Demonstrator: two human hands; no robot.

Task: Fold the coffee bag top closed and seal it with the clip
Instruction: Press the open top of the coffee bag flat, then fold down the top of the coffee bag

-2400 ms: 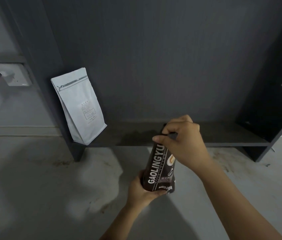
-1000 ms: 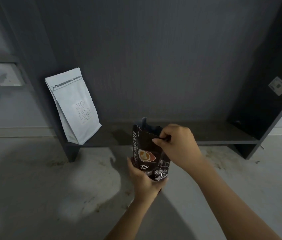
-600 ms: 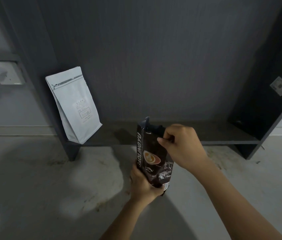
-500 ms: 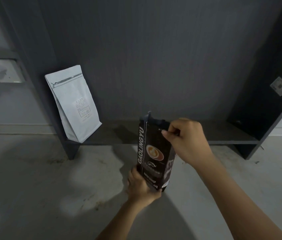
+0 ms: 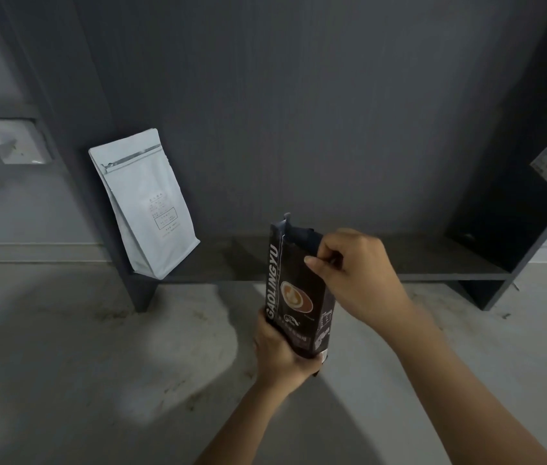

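A dark coffee bag (image 5: 295, 290) with white lettering and a coffee-cup picture is held upright in the air, in front of the low shelf. My left hand (image 5: 282, 350) grips its bottom from below. My right hand (image 5: 352, 273) pinches the folded top at the bag's right corner, thumb and fingers closed on it. A dark clip (image 5: 302, 237) sits across the folded top, partly hidden by my right fingers. A small flap of the bag sticks up at the top left corner.
A white pouch (image 5: 146, 203) leans against the left wall of a dark shelf unit (image 5: 416, 260). A wall socket (image 5: 10, 146) with a cable is at the far left. Grey concrete floor (image 5: 97, 364) lies below my hands.
The bag has been turned from tilted to upright and raised a little. My right hand stayed on its top while the left hand slid down to the bottom.
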